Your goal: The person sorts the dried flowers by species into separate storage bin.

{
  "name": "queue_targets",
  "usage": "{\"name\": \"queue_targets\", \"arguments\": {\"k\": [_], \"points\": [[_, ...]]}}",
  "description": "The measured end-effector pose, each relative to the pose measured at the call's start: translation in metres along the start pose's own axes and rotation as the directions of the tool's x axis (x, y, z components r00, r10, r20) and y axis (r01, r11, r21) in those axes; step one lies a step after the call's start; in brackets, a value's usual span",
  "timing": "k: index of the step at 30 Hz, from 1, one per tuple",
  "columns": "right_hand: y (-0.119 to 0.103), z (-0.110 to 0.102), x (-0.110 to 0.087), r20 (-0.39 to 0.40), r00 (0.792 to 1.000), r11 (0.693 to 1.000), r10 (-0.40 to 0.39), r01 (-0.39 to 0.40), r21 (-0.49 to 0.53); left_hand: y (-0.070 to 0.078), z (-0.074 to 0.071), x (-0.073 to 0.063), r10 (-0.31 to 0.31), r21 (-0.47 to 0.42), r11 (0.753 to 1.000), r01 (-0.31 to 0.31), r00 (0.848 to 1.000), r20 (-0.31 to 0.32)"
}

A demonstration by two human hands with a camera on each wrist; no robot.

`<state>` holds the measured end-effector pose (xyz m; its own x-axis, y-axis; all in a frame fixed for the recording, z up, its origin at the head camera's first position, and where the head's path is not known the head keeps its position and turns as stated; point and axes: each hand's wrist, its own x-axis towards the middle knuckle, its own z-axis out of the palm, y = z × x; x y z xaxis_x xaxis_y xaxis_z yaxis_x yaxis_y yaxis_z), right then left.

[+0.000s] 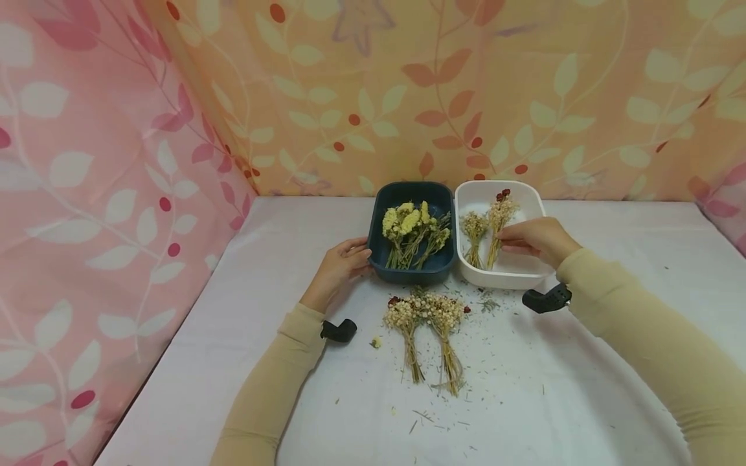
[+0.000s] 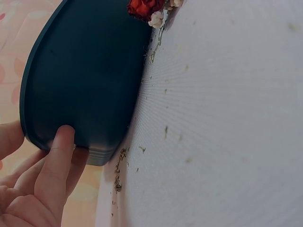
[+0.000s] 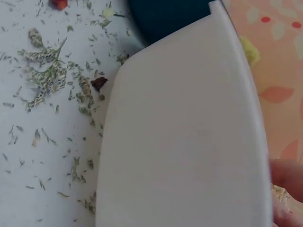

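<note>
In the head view my left hand (image 1: 340, 268) holds the left front corner of a dark blue tray (image 1: 412, 277). The left wrist view has its fingers (image 2: 56, 161) against the tray's outer wall. Bunches of dried yellow flowers (image 1: 410, 223) lie inside. My right hand (image 1: 535, 239) reaches over the white tray (image 1: 504, 279) and pinches a small dried flower bunch (image 1: 500, 213) by its stems. This bunch has cream blooms and dark red heads. Left of it in the white tray lies another cream bunch (image 1: 474, 233). In the right wrist view the tray wall hides most of my hand.
Two tied dried bunches (image 1: 447, 336) lie on the white tabletop (image 1: 583, 401) in front of the trays. Leaf crumbs and stem bits (image 1: 489, 303) are scattered about them, with a small yellow bloom (image 1: 375, 342) to the left. A flowered curtain (image 1: 326, 97) hangs behind the trays.
</note>
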<state>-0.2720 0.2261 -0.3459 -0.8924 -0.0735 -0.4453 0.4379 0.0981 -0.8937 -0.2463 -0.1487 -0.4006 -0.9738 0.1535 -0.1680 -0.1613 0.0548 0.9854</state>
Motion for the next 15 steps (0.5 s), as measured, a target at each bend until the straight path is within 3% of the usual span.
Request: {"name": "queue_targets", "arguments": {"k": [9, 15], "points": [[0.01, 0.006, 0.009, -0.021, 1.0, 0.996, -0.006, 0.004, -0.088, 0.0, 0.0, -0.001, 0.008, -0.001, 1.0, -0.008, 1.0, -0.001], [0.013, 0.008, 0.015, -0.026, 0.998, 0.998, 0.055, -0.056, -0.038, -0.001, 0.0, -0.001, 0.0, -0.004, 1.0, 0.0, 1.0, -0.007]]}}
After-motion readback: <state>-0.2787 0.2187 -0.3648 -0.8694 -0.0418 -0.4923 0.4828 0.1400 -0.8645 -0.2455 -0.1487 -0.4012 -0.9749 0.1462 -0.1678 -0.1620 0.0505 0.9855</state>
